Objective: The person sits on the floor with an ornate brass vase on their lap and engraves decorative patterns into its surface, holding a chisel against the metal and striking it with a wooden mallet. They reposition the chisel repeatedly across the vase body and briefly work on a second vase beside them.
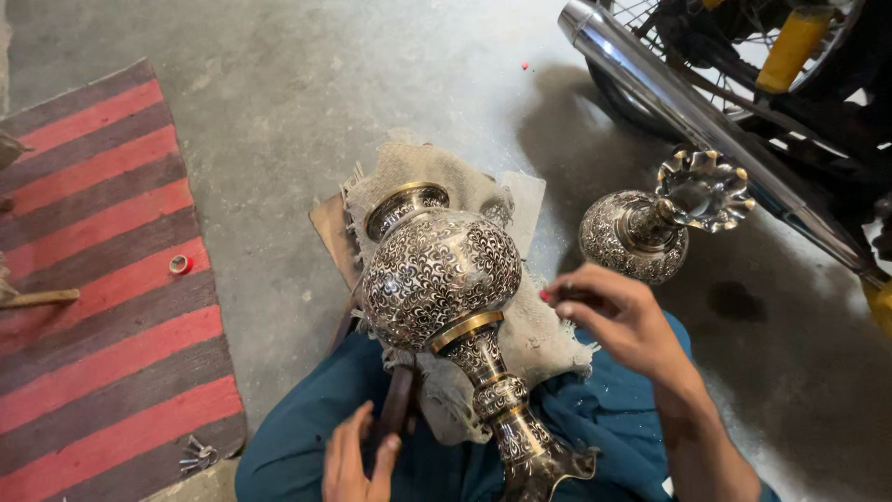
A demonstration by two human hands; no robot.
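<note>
An ornate engraved metal vase [444,279] with brass bands lies on its side at the centre of the frame, resting on a piece of burlap [548,335] over a wooden board [333,232] and across the person's lap, its mouth pointing toward the top of the frame; what is inside cannot be seen. The right hand [621,316], right of the vase, pinches a small red-tipped tool between curled fingers. The left hand [358,457], at the bottom, rests with loose fingers beside the vase's neck. A second engraved vase [650,232] stands upright at the upper right, beside a motorcycle exhaust pipe [688,107]. A red striped mat [102,279] covers the left.
</note>
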